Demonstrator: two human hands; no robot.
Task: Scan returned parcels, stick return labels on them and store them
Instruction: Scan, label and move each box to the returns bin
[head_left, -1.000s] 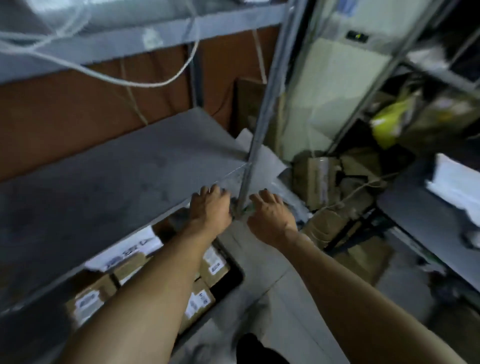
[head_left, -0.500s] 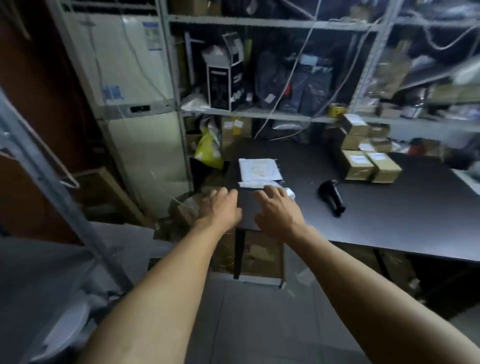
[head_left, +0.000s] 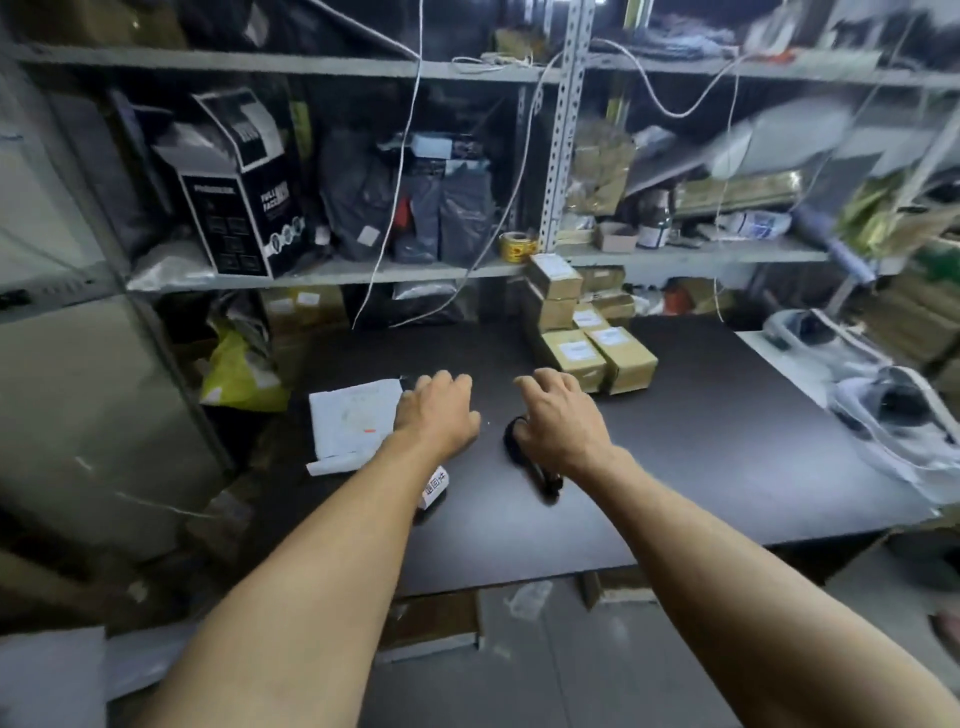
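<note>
Since half a second ago both arms have swung over the black tabletop (head_left: 701, 467). At nine o'clock lies a white sheet of labels (head_left: 350, 421), and beside it the left hand (head_left: 436, 415) hovers empty with fingers loosely curled. At three o'clock the right hand (head_left: 563, 423), also relaxed and empty, hangs over the black scanner (head_left: 540, 475), with brown parcels (head_left: 597, 356) at one o'clock, just beyond its fingertips.

Both bare forearms stretched forward, left grip (head_left: 436, 415) and right grip (head_left: 563, 418) palms down — fingers loosely curled, holding nothing
</note>
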